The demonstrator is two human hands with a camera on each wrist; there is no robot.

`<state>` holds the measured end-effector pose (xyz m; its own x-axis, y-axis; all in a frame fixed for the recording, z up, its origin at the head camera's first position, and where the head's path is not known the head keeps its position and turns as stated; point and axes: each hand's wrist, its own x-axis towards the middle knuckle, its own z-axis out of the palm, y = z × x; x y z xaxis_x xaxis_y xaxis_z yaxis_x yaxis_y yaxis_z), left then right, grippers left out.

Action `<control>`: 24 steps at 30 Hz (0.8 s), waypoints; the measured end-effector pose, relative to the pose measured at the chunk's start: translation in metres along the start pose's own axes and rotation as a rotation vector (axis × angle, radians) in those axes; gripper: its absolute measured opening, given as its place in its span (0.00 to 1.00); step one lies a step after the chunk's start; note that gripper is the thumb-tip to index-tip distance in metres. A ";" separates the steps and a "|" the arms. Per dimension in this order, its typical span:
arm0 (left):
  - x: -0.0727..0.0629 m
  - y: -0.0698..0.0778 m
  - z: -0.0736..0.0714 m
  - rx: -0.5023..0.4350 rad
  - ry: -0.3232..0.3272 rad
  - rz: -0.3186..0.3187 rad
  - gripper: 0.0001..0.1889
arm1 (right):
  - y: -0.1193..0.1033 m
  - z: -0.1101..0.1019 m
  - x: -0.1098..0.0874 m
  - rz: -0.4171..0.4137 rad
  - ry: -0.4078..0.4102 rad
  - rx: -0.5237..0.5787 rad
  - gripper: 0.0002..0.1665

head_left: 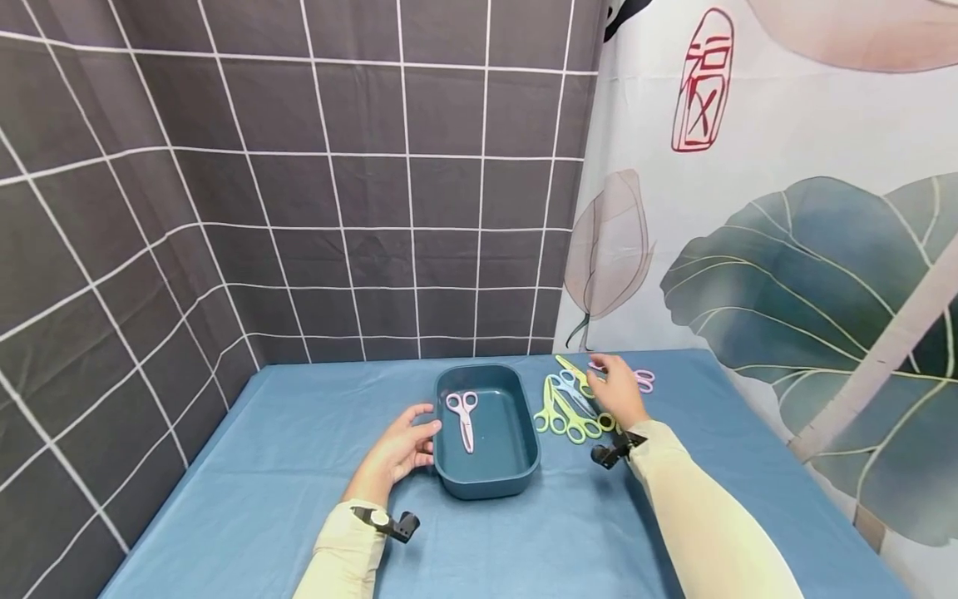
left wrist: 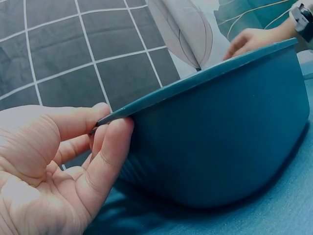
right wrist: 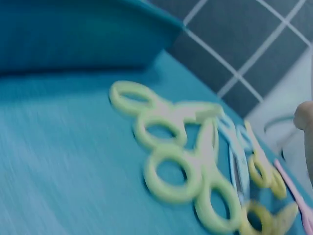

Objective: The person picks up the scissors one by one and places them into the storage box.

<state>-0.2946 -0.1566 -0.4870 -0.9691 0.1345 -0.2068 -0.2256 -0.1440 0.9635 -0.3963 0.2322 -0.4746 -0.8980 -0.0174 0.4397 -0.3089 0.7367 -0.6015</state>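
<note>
My left hand [head_left: 407,441] pinches the rim of a dark teal plastic bin [head_left: 486,489] at its left side. In the left wrist view, thumb and fingers grip the bin's edge [left wrist: 161,95]. Inside the bin lies one pair of pink-and-white scissors [head_left: 462,420]. My right hand [head_left: 619,391] hovers over a group of scissors right of the bin, fingers reaching down. Light green scissors [right wrist: 171,171], pale blue scissors [right wrist: 237,152] and yellow scissors [right wrist: 261,166] lie beneath and beside it. Only the thumb [right wrist: 305,117] shows in the right wrist view, with nothing at its tip.
Pink scissors [head_left: 644,380] lie partly behind the right hand. A blue cloth [head_left: 314,466] covers the table. Behind stands a grey wall cloth with white grid lines [head_left: 374,191], and at the right a white curtain [head_left: 636,100] with leaf prints.
</note>
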 end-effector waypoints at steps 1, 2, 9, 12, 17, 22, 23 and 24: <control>0.000 0.000 0.000 -0.003 -0.004 -0.001 0.26 | 0.007 -0.003 -0.002 0.010 0.007 -0.013 0.23; 0.000 0.000 0.000 -0.005 -0.007 -0.001 0.27 | 0.014 -0.005 -0.004 0.023 0.015 -0.028 0.23; 0.003 -0.003 -0.002 -0.010 -0.009 0.000 0.26 | 0.058 -0.016 -0.022 0.151 0.115 -0.081 0.27; 0.004 -0.001 -0.002 -0.011 -0.008 0.000 0.26 | 0.067 -0.017 -0.025 0.218 0.142 -0.069 0.31; 0.004 0.001 -0.002 -0.022 -0.003 -0.006 0.26 | 0.072 -0.018 -0.021 0.258 0.099 -0.057 0.39; 0.002 0.000 -0.001 -0.037 -0.011 -0.010 0.26 | 0.085 -0.019 -0.015 0.238 0.059 -0.073 0.44; 0.001 0.000 0.000 -0.041 -0.015 -0.010 0.26 | 0.087 -0.019 -0.013 0.236 0.059 -0.075 0.44; 0.001 0.000 0.000 -0.044 -0.021 -0.010 0.26 | 0.089 -0.020 -0.012 0.235 0.060 -0.079 0.45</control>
<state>-0.2954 -0.1570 -0.4871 -0.9646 0.1562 -0.2124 -0.2399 -0.1859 0.9528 -0.4067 0.3116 -0.5204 -0.9211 0.1994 0.3344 -0.0662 0.7662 -0.6392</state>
